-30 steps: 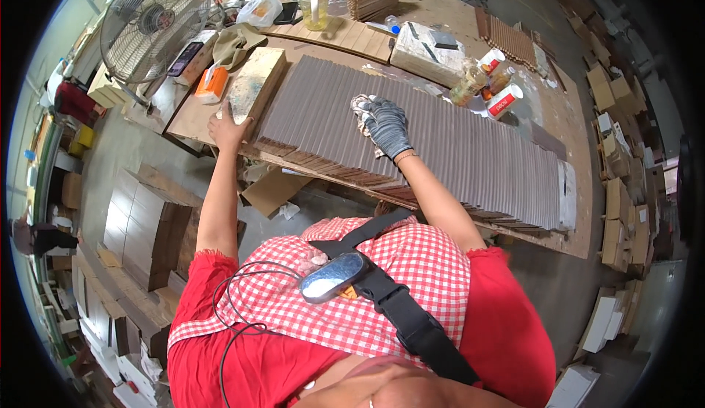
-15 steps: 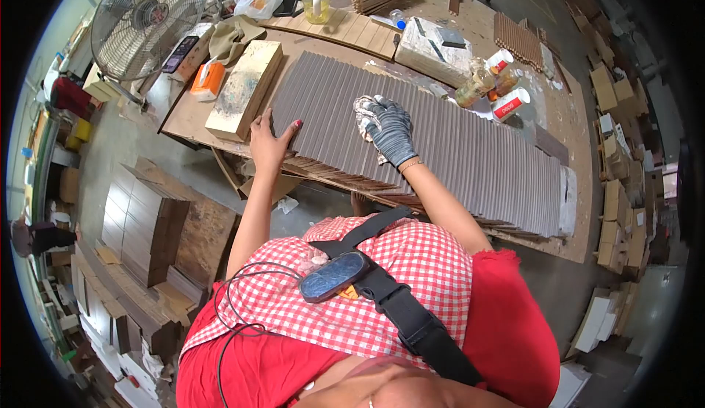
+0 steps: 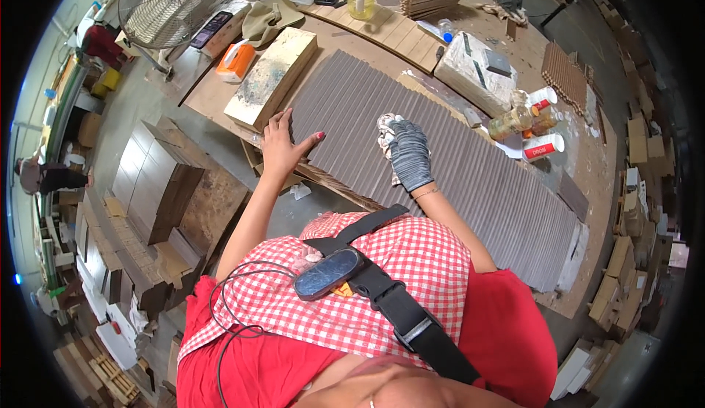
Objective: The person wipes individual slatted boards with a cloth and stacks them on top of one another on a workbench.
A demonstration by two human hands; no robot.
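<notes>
- Head view: grey-gloved right grip (image 3: 410, 152) curved over a crumpled, white patterned cloth (image 3: 384, 133), which poked out leftward atop long, grey-brown ridged strips (image 3: 345, 107).
- Bare left grip (image 3: 282, 147), spread wide, held nothing beside the strips' left end.

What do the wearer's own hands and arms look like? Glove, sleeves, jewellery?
Left hand: ungloved, dark reddish polish on the thumbnail. Right hand: dark grey, mottled knit glove, with a thin bracelet at the wrist. Both forearms uncovered; the left sleeve and right sleeve are plain red.
</notes>
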